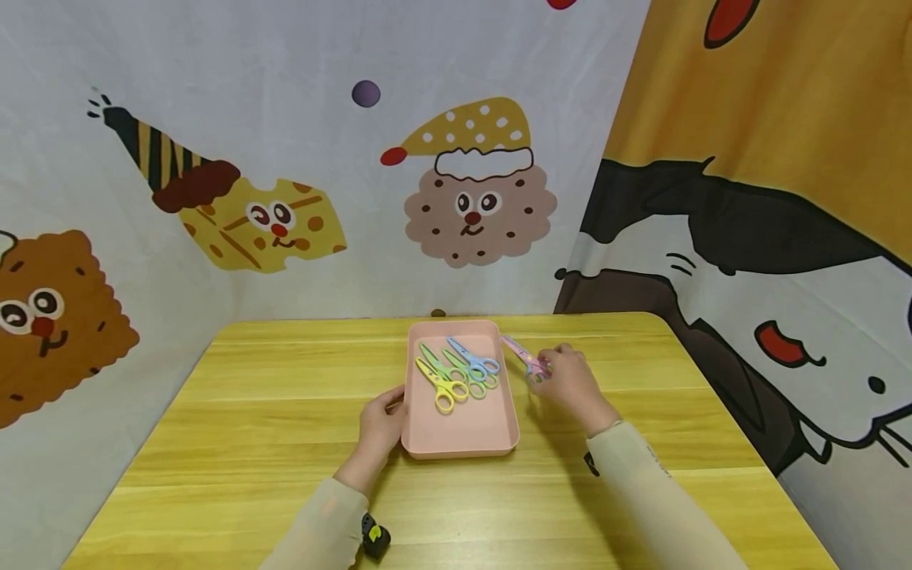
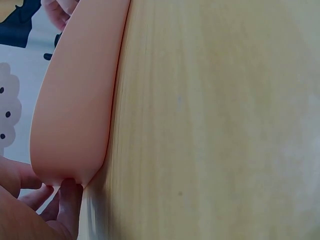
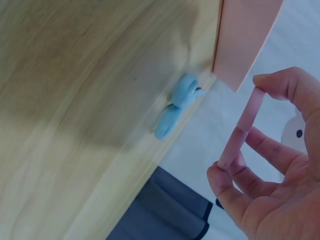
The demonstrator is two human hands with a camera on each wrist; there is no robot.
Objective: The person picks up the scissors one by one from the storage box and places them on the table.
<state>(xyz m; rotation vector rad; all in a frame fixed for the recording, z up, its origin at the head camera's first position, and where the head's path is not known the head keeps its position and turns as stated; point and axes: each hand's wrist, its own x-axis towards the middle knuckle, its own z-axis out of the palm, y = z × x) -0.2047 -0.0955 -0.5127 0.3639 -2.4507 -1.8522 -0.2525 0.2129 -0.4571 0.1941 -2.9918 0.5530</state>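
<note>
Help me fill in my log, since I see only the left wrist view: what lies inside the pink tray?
Observer: The pink tray holds yellow scissors, green scissors and blue scissors.
Operator: Thanks. Is anything being held?
Observer: Yes, the right hand pinches pink scissors.
Operator: Any loose ones outside?
Observer: Yes, blue-handled scissors rest on the table, to the right of the tray.
</note>
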